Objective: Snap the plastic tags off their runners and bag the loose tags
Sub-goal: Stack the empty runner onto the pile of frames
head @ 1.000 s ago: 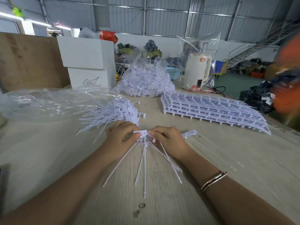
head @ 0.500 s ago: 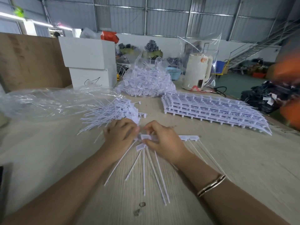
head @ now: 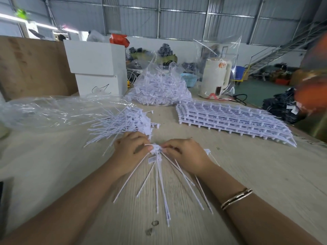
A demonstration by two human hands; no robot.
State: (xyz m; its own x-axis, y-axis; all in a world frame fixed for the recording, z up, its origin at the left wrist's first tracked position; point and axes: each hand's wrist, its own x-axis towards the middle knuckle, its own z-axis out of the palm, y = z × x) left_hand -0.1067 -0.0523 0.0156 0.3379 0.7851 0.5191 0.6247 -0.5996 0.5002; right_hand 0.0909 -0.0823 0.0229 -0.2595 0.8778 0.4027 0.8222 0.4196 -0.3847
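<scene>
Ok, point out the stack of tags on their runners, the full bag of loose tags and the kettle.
stack of runners [head: 230, 121], head view, on the top sheet near its middle.
full bag of tags [head: 159, 91], head view, on the bag's bulging front.
kettle [head: 214, 76], head view, on its cream body.

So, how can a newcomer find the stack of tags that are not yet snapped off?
Start at the cream kettle at the table's far right. Just in front lies the flat stack of runner grids. Unlike the loose pile and the bagged heap, its tags sit in neat rows.
</scene>
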